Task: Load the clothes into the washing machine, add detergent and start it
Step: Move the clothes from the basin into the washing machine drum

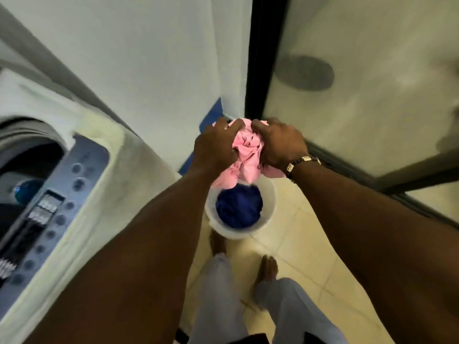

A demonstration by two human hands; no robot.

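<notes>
A bunched pink garment (pixel 247 155) hangs above a white bucket (pixel 269 214) on the floor. My left hand (pixel 214 147) grips its left side and my right hand (pixel 279 145) grips its right side, both with curled fingers. A dark blue garment (pixel 238 207) lies inside the bucket beneath the pink one. The white top-loading washing machine (pixel 104 194) stands at the left with its lid open; its drum opening (pixel 27 170) is dark, with something blue inside. A blue-grey control panel (pixel 49 207) runs along its near edge.
A white wall rises behind the bucket, with a blue object (pixel 211 115) leaning at its base. A black-framed glass door (pixel 347 95) stands to the right. My bare feet (pixel 268 266) stand on cream floor tiles just in front of the bucket.
</notes>
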